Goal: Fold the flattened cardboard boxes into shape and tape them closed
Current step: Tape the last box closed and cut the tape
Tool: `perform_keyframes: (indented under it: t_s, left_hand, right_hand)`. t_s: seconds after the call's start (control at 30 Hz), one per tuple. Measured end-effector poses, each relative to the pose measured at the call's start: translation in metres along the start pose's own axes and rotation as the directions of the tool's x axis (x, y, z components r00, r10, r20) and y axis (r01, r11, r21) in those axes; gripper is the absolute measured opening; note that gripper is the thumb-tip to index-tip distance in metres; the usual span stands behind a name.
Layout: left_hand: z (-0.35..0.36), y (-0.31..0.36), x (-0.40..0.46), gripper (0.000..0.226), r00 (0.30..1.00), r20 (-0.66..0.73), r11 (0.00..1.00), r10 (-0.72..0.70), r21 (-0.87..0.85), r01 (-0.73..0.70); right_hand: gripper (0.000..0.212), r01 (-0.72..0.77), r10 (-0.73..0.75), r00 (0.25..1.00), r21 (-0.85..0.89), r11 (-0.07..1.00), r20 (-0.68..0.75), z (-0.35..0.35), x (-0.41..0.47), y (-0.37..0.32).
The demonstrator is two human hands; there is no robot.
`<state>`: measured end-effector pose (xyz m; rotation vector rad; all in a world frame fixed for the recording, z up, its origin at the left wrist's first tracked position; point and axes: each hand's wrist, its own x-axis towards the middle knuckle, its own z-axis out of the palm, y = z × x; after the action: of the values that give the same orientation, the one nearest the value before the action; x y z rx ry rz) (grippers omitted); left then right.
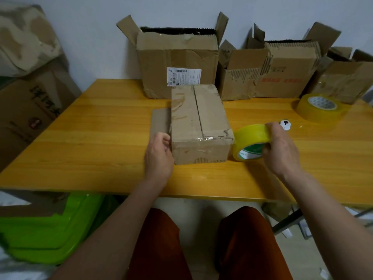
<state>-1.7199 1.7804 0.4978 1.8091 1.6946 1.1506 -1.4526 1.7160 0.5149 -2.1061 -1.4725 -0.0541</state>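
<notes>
The folded cardboard box (pixel 199 126) stood on the yellow wooden table (pixel 90 142), its top flaps closed. The left hand (pixel 159 154) touched its near left corner with loosely curled fingers. The right hand (pixel 280 146) gripped the yellow tape roll (pixel 249 141) just beside the box.

Person, seated: bare forearms (pixel 113 215), no sleeves visible; left hand (pixel 159 154) and right hand (pixel 280 148) ungloved; rust-brown trousers (pixel 159 245).

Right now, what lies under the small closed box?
A flat cardboard sheet sticks out from under the small closed box on its left. How far it reaches beneath is covered.
</notes>
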Motion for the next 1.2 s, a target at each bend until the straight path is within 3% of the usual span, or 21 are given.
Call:
perform_keyframes:
  t_s: [0.1,0.13,0.2,0.27,0.3,0.37,0.47,0.6,0.77,0.87,0.97,1.07,1.13,1.2]
  left_hand:
    - [-0.008,0.012,-0.012,0.045,0.946,-0.288,0.987,0.150,-0.012,-0.160]
    - [-0.007,0.020,-0.016,0.049,0.925,-0.285,0.962,0.252,-0.025,-0.270]
    - [-0.003,0.037,-0.022,0.049,0.909,-0.051,0.909,0.414,-0.021,-0.415]
    - [0.005,0.052,-0.026,0.044,0.883,0.219,0.889,0.415,0.108,-0.445]
    - [0.009,0.056,-0.027,0.049,0.871,0.306,0.870,0.384,0.196,-0.452]
    - [0.013,0.056,-0.030,0.057,0.866,0.351,0.832,0.356,0.304,-0.465]
    - [0.011,0.050,-0.048,0.050,0.883,0.200,0.846,0.424,0.260,-0.465]
    - [0.010,0.047,-0.062,0.034,0.883,0.069,0.871,0.464,0.149,-0.469]
    - [0.005,0.045,-0.033,0.035,0.876,0.201,0.898,0.438,-0.053,-0.437]
    - [0.001,0.041,-0.008,0.041,0.789,0.360,0.858,0.498,-0.076,-0.507]
    - [-0.004,0.040,0.023,0.041,0.659,0.555,0.818,0.508,-0.069,-0.571]
    - [-0.005,0.045,0.048,0.041,0.571,0.667,0.771,0.479,-0.010,-0.636]
    - [-0.004,0.047,0.061,0.041,0.556,0.702,0.741,0.444,0.061,-0.668]
    - [-0.004,0.050,0.069,0.039,0.595,0.693,0.760,0.406,0.106,-0.642]
  right_hand:
    - [0.052,0.042,-0.050,0.995,0.091,0.995,0.084,-0.002,-0.004,-0.005]
    - [0.053,0.063,-0.082,0.988,0.149,0.987,0.127,-0.004,-0.005,-0.008]
    - [0.051,0.107,-0.173,0.958,0.273,0.956,0.230,-0.007,-0.006,-0.017]
    - [0.043,0.109,-0.247,0.914,0.390,0.914,0.323,-0.014,-0.005,-0.026]
    - [0.040,0.070,-0.256,0.891,0.445,0.893,0.374,-0.018,-0.005,-0.030]
    - [0.048,-0.060,-0.250,0.828,0.522,0.851,0.503,-0.030,-0.005,-0.032]
    - [0.041,-0.239,-0.324,0.691,0.626,0.742,0.647,-0.045,-0.008,-0.026]
    - [0.033,-0.305,-0.408,0.567,0.643,0.703,0.715,-0.048,-0.008,-0.020]
    - [0.028,-0.395,-0.402,0.544,0.648,0.651,0.736,-0.047,-0.008,-0.023]
    - [0.026,-0.458,-0.384,0.554,0.655,0.600,0.739,-0.045,-0.012,-0.033]
    - [0.035,-0.474,-0.349,0.571,0.646,0.599,0.743,-0.038,-0.016,-0.050]
    - [0.025,-0.473,-0.344,0.601,0.668,0.574,0.721,-0.028,-0.018,-0.067]
    - [0.018,-0.483,-0.319,0.638,0.687,0.543,0.701,-0.021,-0.017,-0.074]
    - [0.014,-0.477,-0.303,0.657,0.692,0.542,0.690,-0.015,-0.014,-0.080]
